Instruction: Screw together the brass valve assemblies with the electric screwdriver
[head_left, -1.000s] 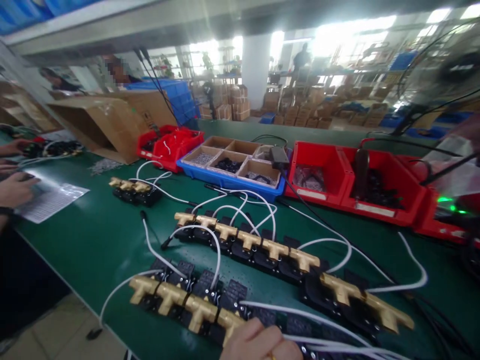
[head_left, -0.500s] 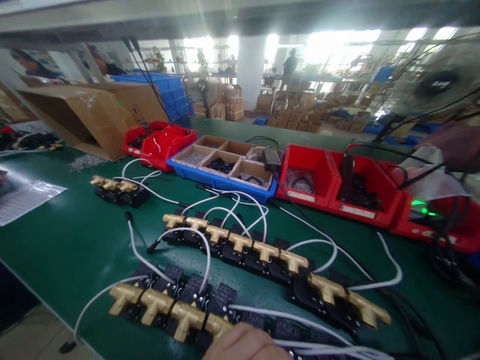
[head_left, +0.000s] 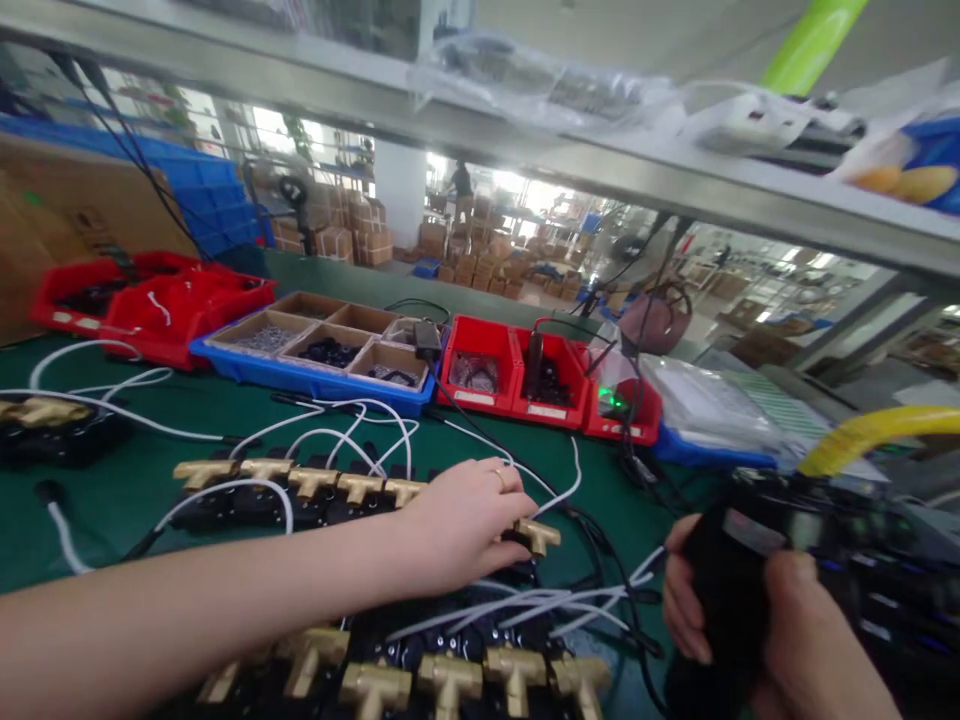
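On a green workbench mat (head_left: pixel 150 480), the left hand (head_left: pixel 465 525) reaches across and closes its fingers on the gold brass T-shaped fitting (head_left: pixel 541 535) that ends the middle row, among loose white cables (head_left: pixel 525 605). The right hand (head_left: pixel 757 630), low at right, is clenched around a blurred black tool handle (head_left: pixel 724 590).

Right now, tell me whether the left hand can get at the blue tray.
Probably yes: left hand rests on the brass fittings; only white cables lie between it and the blue tray.
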